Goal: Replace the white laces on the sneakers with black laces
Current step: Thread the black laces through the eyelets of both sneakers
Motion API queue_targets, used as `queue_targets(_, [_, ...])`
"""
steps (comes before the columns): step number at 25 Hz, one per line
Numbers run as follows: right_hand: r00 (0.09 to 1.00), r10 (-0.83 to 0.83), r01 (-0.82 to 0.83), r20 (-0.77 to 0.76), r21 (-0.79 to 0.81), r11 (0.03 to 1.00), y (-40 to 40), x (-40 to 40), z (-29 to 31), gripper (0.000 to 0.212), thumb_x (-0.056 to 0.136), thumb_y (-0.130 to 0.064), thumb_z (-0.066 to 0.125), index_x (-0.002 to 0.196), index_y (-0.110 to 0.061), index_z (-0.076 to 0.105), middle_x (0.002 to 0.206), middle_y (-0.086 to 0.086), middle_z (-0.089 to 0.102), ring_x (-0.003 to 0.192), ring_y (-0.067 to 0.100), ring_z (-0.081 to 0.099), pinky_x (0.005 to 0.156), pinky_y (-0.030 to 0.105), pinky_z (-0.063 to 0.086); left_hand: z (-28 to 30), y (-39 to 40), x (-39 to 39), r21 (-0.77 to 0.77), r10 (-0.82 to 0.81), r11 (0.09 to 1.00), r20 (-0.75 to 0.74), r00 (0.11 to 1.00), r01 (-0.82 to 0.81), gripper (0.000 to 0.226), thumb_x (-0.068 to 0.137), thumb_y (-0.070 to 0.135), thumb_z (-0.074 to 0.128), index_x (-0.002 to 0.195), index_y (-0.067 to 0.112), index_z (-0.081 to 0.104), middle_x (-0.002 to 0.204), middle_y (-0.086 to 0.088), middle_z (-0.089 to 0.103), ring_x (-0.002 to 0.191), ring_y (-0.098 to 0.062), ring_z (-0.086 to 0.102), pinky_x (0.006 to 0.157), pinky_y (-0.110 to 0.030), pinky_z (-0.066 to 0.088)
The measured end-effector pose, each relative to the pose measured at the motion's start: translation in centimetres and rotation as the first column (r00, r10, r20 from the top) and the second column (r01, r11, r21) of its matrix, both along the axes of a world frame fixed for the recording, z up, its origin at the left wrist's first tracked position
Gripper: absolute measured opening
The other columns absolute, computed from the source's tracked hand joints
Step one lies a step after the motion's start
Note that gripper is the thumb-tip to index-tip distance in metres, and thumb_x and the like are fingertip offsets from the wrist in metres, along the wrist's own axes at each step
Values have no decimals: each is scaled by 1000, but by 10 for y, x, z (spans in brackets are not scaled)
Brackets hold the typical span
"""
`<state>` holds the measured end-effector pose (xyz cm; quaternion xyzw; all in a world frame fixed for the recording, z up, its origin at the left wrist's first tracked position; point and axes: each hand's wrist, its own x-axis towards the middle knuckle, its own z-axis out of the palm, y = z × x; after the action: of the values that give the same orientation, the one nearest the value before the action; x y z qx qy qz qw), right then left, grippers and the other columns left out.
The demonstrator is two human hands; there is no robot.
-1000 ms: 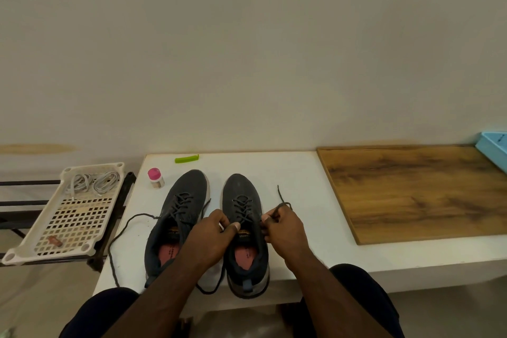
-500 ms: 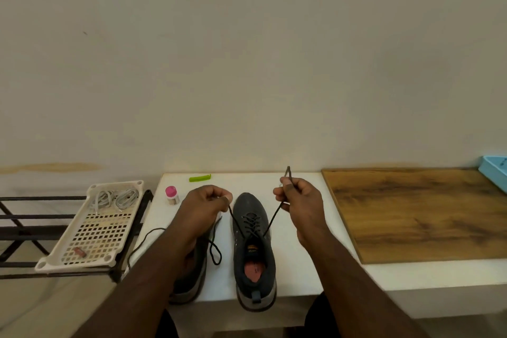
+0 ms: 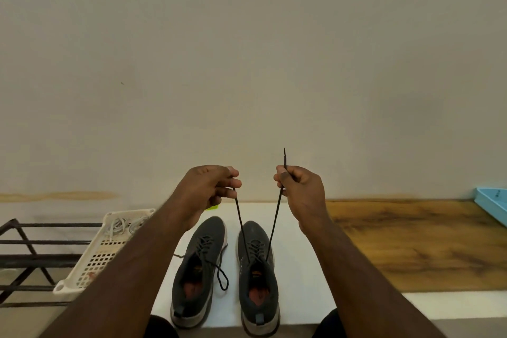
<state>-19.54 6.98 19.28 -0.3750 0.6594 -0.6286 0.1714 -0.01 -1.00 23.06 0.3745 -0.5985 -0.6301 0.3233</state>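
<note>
Fingers on your left hand pinch one end of the black lace, and your right hand pinches the other, both strands pulled up taut. They rise from the right sneaker on the white worktop, beside the left sneaker.

Dark grey knit sneakers with reddish insoles, thin black laces, white table, brown-grained wooden board at three o'clock.
</note>
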Motion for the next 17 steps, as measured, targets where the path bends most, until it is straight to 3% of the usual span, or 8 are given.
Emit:
queue_targets(3, [998, -11, 11, -63, -13, 1000, -1, 4, 4, 14, 97, -34, 63, 103, -32, 76, 98, -9, 71, 96, 13, 66, 90, 48, 56, 7, 3, 0, 120, -93, 987, -119, 989, 107, 39, 97, 16, 34, 113, 6, 69, 107, -13, 75, 96, -27, 72, 76, -32, 50])
queue_targets(6, [999, -18, 16, -49, -41, 999, 0, 7, 5, 22, 95, -26, 67, 116, -25, 73, 102, -13, 71, 100, 8, 66, 94, 43, 56, 2, 7, -5, 22, -89, 996, -79, 993, 91, 26, 100, 9, 47, 115, 10, 68, 108, -8, 75, 100, -24, 73, 88, -34, 54])
queue_targets(9, [997, -48, 45, -57, -53, 998, 1, 9, 8, 20, 91, -24, 73, 110, -31, 71, 87, -12, 72, 89, 3, 67, 90, 31, 56, -3, 7, -13, -121, -10, 993, -35, 999, 5, 16, 98, 20, 61, 108, 15, 72, 95, -3, 77, 89, -19, 73, 81, -31, 52])
queue_targets(11, [997, -66, 64, -45, -51, 997, -2, 12, 9, 14, 89, -25, 75, 99, -32, 69, 85, -11, 72, 86, 3, 68, 88, 31, 57, -1, 6, -19, -202, 65, 977, 1, 998, -64, 15, 96, 28, 63, 101, 20, 75, 82, 1, 73, 75, -13, 68, 71, -30, 49])
queue_targets(17, [998, -48, 50, 43, -66, 997, -11, 21, 13, 9, 90, -20, 73, 99, -19, 75, 87, -10, 74, 88, 6, 69, 90, 33, 58, 6, 6, -44, -298, 116, 949, 37, 993, -100, 11, 92, 33, 69, 98, 28, 76, 94, 12, 74, 79, -9, 69, 66, -25, 48])
